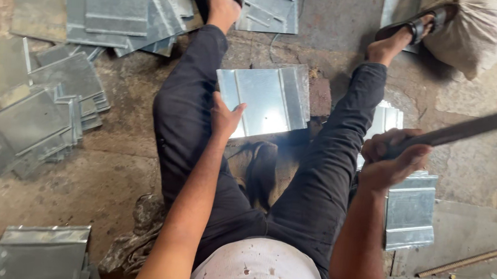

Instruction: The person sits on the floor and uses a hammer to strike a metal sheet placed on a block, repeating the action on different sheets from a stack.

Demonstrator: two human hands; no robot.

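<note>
A shiny ribbed metal sheet (266, 100) is held at its lower left corner by the left hand (225, 118); the thumb is laid on the top face and the fingers are hidden under the edge, so the hand is closed on the sheet. The sheet is kept nearly flat between the two spread legs in dark trousers (201, 148), above a dark block (262, 169) that is seen on the ground below it. A dark metal bar (465, 130) is clenched in the right hand (392, 158), with all the fingers wrapped tight around its near end; the bar is pointed away to the right and slightly up, and its far end is cut by the picture edge. Under this hand a stack of similar sheets (410, 209) is laid on the floor beside the right leg. More sheets are piled at the left (40, 119), at the top by the left foot (123, 8), and at the lower left corner (42, 253). A full pale sack (483, 30) is seen at the upper right, touching the right sandal (417, 26); what is inside it cannot be told. A thin threaded rod (467, 261) is laid on the ground at the lower right.
</note>
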